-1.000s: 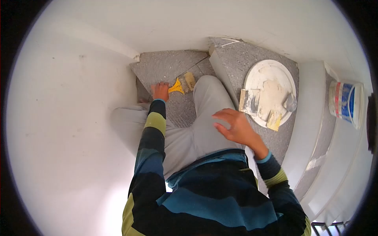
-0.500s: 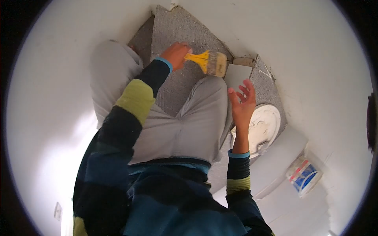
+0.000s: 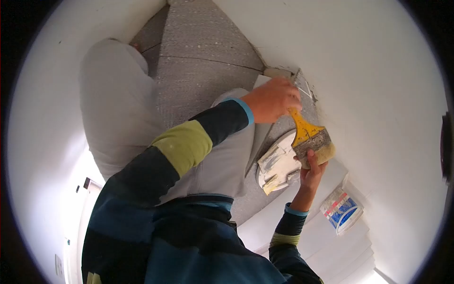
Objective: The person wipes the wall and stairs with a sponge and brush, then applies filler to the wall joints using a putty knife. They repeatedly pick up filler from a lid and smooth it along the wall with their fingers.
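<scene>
Two legs in grey trousers (image 3: 118,109) are spreading out closest to the body, and the left forearm is crossing over the right thigh. Past that thigh, the left hand (image 3: 272,100) is closing around the handle of a yellow paintbrush (image 3: 306,132), whose bristles are pointing toward the lower right of the view. The right hand (image 3: 313,174) is gripping the brush head, its thumb pressing near where bristles and dark, smeared band are meeting. Behind the brush, a round white lid (image 3: 284,143) is resting on grey stone, partly hidden by the brush. A flat scraper (image 3: 276,158) and a yellow-edged piece (image 3: 270,184) are lying on it. Farther off to the lower right, a white and blue bucket (image 3: 341,208) is standing on pale steps (image 3: 326,241), near the wall.

A narrow white riser (image 3: 255,149) is running between the right leg and the lid, marking the step's edge. Open room is stretching between the knees and up toward the corner.

Rough grey stone (image 3: 198,75) is covering that stretch, a thin joint crossing it. White walls (image 3: 378,94) are rising on both sides, and bright light is glowing at the lower left.
</scene>
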Demonstrator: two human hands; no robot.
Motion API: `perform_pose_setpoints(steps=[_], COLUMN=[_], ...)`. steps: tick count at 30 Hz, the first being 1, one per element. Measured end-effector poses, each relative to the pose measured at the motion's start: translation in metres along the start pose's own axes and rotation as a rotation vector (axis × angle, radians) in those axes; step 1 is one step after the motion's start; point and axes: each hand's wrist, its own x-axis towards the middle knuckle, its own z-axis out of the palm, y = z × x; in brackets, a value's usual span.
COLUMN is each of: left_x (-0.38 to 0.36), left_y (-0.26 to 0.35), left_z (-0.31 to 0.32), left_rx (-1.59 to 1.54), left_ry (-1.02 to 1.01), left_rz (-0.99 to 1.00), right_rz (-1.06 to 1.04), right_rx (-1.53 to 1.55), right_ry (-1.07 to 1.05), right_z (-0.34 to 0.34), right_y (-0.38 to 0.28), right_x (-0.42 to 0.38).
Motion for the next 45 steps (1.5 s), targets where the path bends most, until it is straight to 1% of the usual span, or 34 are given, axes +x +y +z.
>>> perform_pose_setpoints(steps=[1, 2, 3, 5, 6, 8, 9, 11, 12, 13, 15, 16, 17, 19, 21, 23, 27, 29, 30, 32, 33, 35, 37, 39, 41, 43, 45], left_x=[0.006, 0.012, 0.018, 0.030, 0.037, 0.047, 0.052, 0.057, 0.058, 0.059, 0.060, 0.060, 0.060, 0.059, 0.060, 0.061, 0.060, 0.060, 0.060, 0.059, 0.058, 0.058, 0.057, 0.059, 0.056, 0.055, 0.056], left_y=[-0.002, -0.006, -0.015, -0.036, -0.043, -0.045, -0.045, -0.046, -0.045, -0.044, -0.042, -0.043, -0.044, -0.046, -0.046, -0.045, -0.042, -0.044, -0.046, -0.045, -0.043, -0.045, -0.046, -0.044, -0.045, -0.046, -0.051], left_z=[0.008, 0.015, 0.026, 0.052, 0.060, 0.074, 0.078, 0.086, 0.088, 0.088, 0.088, 0.089, 0.089, 0.089, 0.088, 0.087, 0.085, 0.088, 0.088, 0.088, 0.089, 0.088, 0.087, 0.087, 0.088, 0.090, 0.090], left_rx=[0.025, 0.049, 0.042, -0.090, -0.101, -0.139, -0.144, -0.133, -0.131, -0.110, -0.085, -0.113, -0.140, -0.118, -0.099, -0.179, -0.149, -0.157, -0.154, -0.097, -0.102, -0.157, -0.131, -0.112, -0.035, -0.054, -0.061], left_ry=[0.220, 0.439, 0.435, 0.619, 0.613, 0.572, 0.563, 0.570, 0.567, 0.564, 0.556, 0.566, 0.574, 0.575, 0.579, 0.571, 0.536, 0.588, 0.591, 0.550, 0.545, 0.556, 0.549, 0.542, 0.549, 0.547, 0.559], left_rz=[-0.086, -0.172, -0.158, -0.672, -0.663, -0.941, -0.933, -1.036, -1.034, -1.057, -1.080, -1.091, -1.102, -1.092, -1.078, -1.132, -1.128, -1.094, -1.095, -1.100, -1.094, -1.078, -1.083, -1.075, -1.019, -1.011, -1.004], right_rz=[-0.103, -0.307, -0.315, -0.502, -0.550, -0.624, -0.642, -0.676, -0.754, -0.753, -0.815, -0.811, -0.808, -0.815, -0.783, -0.790, -0.756, -0.835, -0.837, -0.673, -0.672, -0.828, -0.771, -0.800, -0.797, -0.788, -0.769], right_rx=[-0.074, -0.169, -0.170, -0.422, -0.373, -0.615, -0.728, -0.717, -0.681, -0.679, -0.871, -0.721, -0.719, -0.807, -0.824, -0.924, -0.837, -0.908, -0.906, -0.836, -0.839, -0.892, -0.887, -0.906, -0.922, -0.947, -0.894], right_ry=[0.065, 0.180, 0.194, 0.400, 0.442, 0.424, 0.406, 0.398, 0.405, 0.408, 0.409, 0.356, 0.358, 0.343, 0.307, 0.268, 0.292, 0.280, 0.278, 0.276, 0.285, 0.303, 0.301, 0.293, 0.268, 0.256, 0.269], right_z=[-0.004, -0.010, -0.012, -0.009, -0.003, -0.015, -0.013, -0.006, -0.007, -0.010, -0.017, -0.012, -0.011, -0.010, -0.006, -0.006, -0.009, -0.005, -0.005, -0.006, -0.007, -0.007, -0.007, -0.008, -0.007, -0.009, -0.008], right_y=[-0.002, 0.006, 0.009, 0.015, 0.022, 0.039, 0.042, 0.049, 0.058, 0.064, 0.072, 0.071, 0.071, 0.071, 0.066, 0.064, 0.068, 0.063, 0.064, 0.064, 0.065, 0.067, 0.069, 0.070, 0.070, 0.069, 0.070], right_x=[-0.002, -0.003, -0.003, -0.009, -0.006, 0.002, 0.004, 0.010, 0.019, 0.022, 0.027, 0.030, 0.032, 0.035, 0.040, 0.041, 0.042, 0.043, 0.044, 0.039, 0.037, 0.039, 0.036, 0.038, 0.040, 0.036, 0.036])
